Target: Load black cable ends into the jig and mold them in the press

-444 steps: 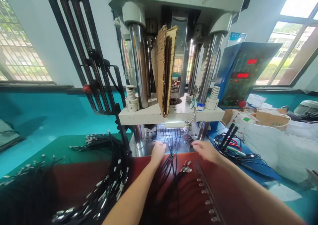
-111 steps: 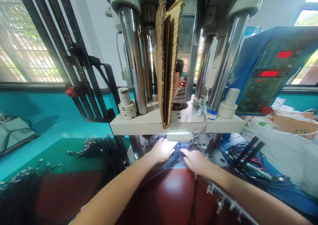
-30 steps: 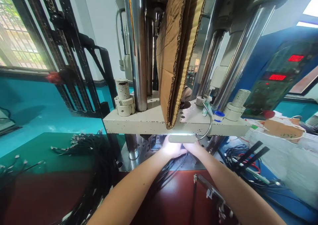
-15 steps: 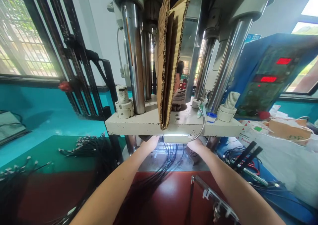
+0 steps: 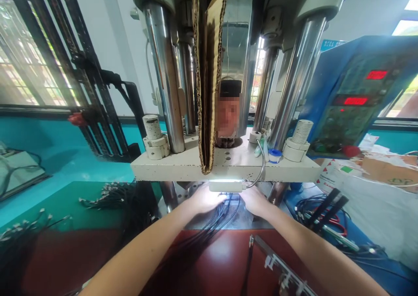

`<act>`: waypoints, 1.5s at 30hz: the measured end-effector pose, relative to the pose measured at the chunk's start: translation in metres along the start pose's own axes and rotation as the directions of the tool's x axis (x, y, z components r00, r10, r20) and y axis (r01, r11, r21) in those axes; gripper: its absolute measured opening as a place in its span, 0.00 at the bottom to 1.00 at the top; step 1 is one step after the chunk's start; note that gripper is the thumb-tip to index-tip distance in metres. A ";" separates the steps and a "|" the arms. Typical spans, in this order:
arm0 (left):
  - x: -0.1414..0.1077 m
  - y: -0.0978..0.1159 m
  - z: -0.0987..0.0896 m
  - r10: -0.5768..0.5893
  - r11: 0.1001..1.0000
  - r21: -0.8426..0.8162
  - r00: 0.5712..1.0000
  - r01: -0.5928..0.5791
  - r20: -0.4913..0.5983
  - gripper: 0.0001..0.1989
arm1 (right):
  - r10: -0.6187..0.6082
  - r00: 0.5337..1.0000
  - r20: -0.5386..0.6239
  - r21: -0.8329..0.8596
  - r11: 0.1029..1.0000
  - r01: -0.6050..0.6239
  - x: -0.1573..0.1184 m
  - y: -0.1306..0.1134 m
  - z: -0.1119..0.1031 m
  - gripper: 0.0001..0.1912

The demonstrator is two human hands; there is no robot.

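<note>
My left hand [image 5: 206, 198] reaches under the press's pale plate [image 5: 170, 172]. Its thumb side touches or lies right beside a bunch of black cables [image 5: 218, 217], while the other fingers vanish in glare and behind a small white lamp [image 5: 225, 186]. To the right of the cables is my right hand [image 5: 254, 201], with its fingertips hidden by the lamp and washed out by its light. From the lit metal bed between my hands, the cables run down toward me over the reddish-brown table edge [image 5: 225, 252]. Whether either hand grips anything is not visible.
Folded cardboard [image 5: 206, 91] stands upright on the plate between steel columns [image 5: 166, 78]. A metal rail fixture [image 5: 284, 265] lies at front right. Bundled cables [image 5: 120, 196] lie at left. At right are a blue control box [image 5: 355, 87] and red-handled tool [image 5: 336, 226]. Behind the press, a person's head shows.
My hands have moved inward from the sides of the bed, the left one right up to the cables. The head view has shifted slightly, and a person's head now shows behind the press.
</note>
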State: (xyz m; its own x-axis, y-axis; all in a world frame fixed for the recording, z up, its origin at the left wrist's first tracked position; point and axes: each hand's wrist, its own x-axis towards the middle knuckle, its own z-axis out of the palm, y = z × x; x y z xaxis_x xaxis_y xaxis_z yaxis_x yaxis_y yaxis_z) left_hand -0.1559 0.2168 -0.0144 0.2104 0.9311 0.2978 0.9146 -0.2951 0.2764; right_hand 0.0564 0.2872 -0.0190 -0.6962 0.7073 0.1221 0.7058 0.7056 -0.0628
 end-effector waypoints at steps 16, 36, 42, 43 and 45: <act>0.013 0.027 0.023 0.171 0.981 0.092 0.985 -0.168 -0.026 0.22 | -0.156 0.987 -0.045 -0.056 0.987 0.153 0.009 -0.014 0.003 0.25; 0.020 0.019 0.023 0.063 0.997 -0.041 0.994 -0.060 0.090 0.28 | -0.063 0.998 0.004 -0.050 0.997 0.063 0.010 -0.018 0.002 0.17; 0.022 0.019 0.027 0.004 0.999 -0.047 0.999 -0.002 0.052 0.27 | -0.046 0.999 -0.008 -0.048 0.998 0.046 0.011 -0.020 0.001 0.20; 0.022 0.019 0.027 0.012 0.999 -0.047 0.999 -0.010 0.036 0.27 | -0.048 0.999 -0.010 -0.042 0.998 0.047 0.011 -0.020 0.001 0.21; 0.021 0.019 0.027 0.032 0.998 -0.050 0.999 -0.031 0.015 0.27 | -0.047 0.999 -0.009 -0.028 0.999 0.047 0.011 -0.019 0.000 0.22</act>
State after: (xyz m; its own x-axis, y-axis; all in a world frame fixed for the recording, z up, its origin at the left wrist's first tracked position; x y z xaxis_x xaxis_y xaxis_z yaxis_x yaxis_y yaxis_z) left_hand -0.1252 0.2366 -0.0273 0.2446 0.9244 0.2927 0.8894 -0.3341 0.3119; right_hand 0.0355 0.2817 -0.0160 -0.7277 0.6727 0.1340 0.6756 0.7367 -0.0294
